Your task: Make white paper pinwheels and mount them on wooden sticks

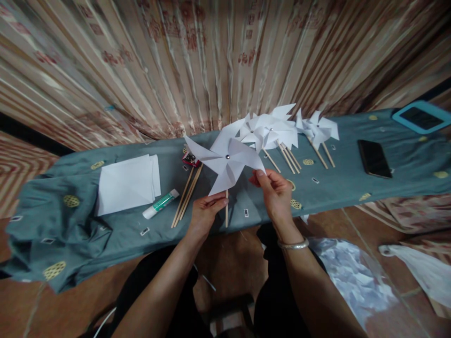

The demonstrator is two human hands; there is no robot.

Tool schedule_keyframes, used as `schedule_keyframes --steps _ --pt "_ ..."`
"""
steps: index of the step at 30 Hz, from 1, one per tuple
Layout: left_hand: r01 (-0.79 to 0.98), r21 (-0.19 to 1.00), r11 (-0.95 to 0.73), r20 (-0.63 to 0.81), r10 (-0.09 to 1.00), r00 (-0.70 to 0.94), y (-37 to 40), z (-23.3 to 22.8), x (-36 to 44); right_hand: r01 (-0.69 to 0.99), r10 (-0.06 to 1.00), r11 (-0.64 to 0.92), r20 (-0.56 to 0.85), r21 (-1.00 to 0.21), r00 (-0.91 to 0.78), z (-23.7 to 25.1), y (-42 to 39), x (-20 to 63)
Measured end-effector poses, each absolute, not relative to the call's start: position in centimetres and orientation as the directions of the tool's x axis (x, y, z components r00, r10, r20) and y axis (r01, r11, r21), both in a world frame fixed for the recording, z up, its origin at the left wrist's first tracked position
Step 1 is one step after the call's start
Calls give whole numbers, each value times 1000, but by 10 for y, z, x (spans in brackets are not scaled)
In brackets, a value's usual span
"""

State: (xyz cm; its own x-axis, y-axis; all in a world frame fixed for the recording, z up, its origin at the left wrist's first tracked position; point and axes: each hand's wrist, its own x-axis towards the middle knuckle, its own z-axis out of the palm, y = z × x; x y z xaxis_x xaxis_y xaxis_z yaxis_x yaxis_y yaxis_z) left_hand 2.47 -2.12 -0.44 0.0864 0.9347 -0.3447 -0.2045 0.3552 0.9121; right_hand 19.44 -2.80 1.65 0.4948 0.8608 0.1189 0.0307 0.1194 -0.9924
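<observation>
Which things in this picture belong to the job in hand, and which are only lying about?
Probably for the job:
pinwheel held by left hand and right hand;
other pinwheels;
loose sticks;
white paper;
glue stick;
red box of small metal pieces

Probably just lying about:
dark phone;
blue-framed device

The pinwheel (224, 168) is showing smooth, matt paper, while the pin (227, 157) at its hub is gleaming like metal and its handle (227, 216) is looking like plain, matt wood. The glue stick (161, 203) is showing smooth plastic, the cloth (340, 185) is looking creased and matt, the bracelet (293, 244) is shining like metal, and the phone (374, 158) is looking glossy.
</observation>
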Motion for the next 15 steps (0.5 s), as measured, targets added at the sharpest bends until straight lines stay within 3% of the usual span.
schedule_keyframes --steps 15 --pt "-216 919 330 -322 944 76 -18 -3 24 13 909 96 93 -995 406 14 -32 178"
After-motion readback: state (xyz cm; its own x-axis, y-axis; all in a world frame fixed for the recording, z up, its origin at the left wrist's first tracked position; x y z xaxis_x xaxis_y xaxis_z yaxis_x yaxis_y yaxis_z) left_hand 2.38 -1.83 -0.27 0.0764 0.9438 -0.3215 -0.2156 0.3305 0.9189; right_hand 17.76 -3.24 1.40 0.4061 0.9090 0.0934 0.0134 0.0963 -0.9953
